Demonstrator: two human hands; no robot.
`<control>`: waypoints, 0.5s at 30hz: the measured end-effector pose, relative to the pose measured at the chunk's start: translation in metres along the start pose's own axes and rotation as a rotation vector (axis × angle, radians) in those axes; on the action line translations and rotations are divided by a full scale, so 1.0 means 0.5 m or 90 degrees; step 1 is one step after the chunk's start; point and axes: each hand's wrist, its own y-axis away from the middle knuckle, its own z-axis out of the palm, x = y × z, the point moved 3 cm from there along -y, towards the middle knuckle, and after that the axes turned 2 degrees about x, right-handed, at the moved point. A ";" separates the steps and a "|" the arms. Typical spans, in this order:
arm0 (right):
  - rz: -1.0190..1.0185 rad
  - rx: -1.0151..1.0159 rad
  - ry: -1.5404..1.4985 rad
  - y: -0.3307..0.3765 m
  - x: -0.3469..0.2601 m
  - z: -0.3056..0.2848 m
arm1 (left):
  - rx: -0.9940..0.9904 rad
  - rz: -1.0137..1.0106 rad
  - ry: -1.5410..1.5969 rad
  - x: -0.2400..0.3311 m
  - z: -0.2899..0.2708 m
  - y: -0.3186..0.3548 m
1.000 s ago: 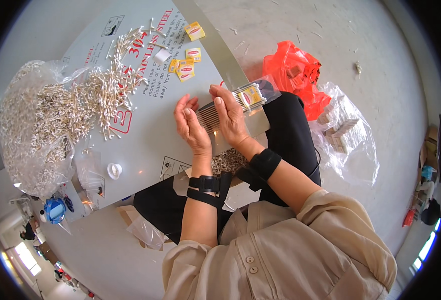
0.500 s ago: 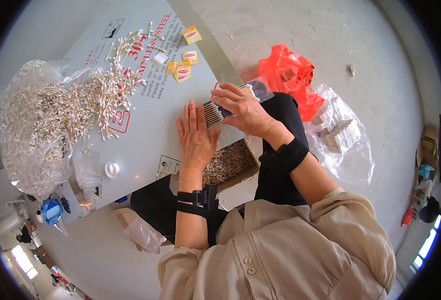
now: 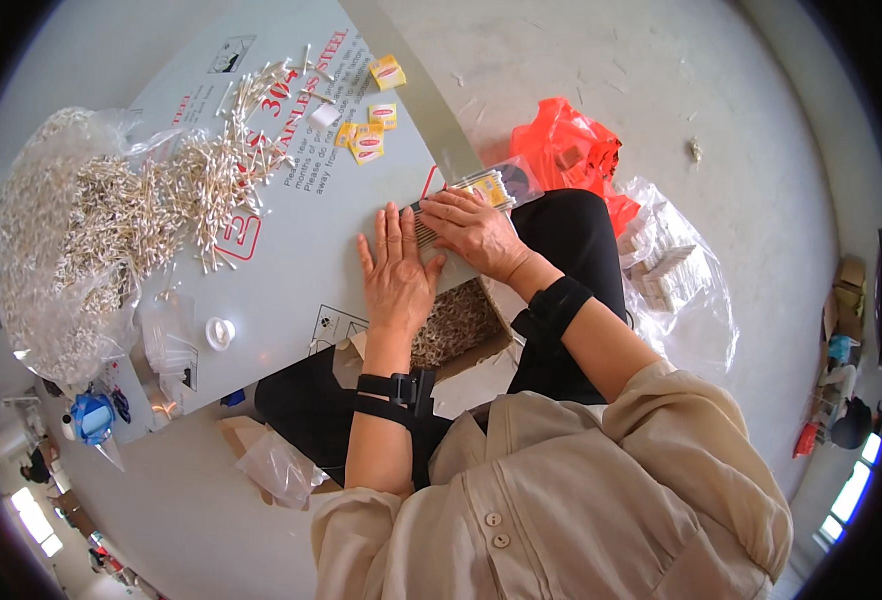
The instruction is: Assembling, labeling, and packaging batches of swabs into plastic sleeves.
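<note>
Swabs (image 3: 503, 191) lie partly under the right hand (image 3: 476, 233), its grip unclear; the left hand (image 3: 398, 278) lies flat, unclenched, over the bench (image 3: 296, 250).

I'm seeing large red lettering (image 3: 313, 75) and smaller black print (image 3: 326, 155) running across the grey table sheet (image 3: 291, 265), plus a red-outlined mark (image 3: 240, 238) and at least 2 black-framed pictograms (image 3: 229, 54). Yellow cards (image 3: 387, 72) and the swab pack's yellow label (image 3: 483, 188) are carrying print too small for me.
</note>
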 end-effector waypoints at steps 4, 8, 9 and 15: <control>0.061 -0.002 0.014 -0.003 -0.002 -0.034 | -0.002 -0.009 0.001 -0.003 0.007 0.003; 0.190 0.026 0.155 0.021 0.039 -0.074 | -0.010 -0.011 -0.004 -0.003 0.004 0.002; 0.196 -0.014 0.162 0.030 0.048 -0.076 | -0.008 -0.008 -0.003 -0.002 0.005 0.001; 0.198 -0.112 0.174 0.059 0.076 -0.054 | -0.022 0.003 -0.006 0.015 0.012 -0.015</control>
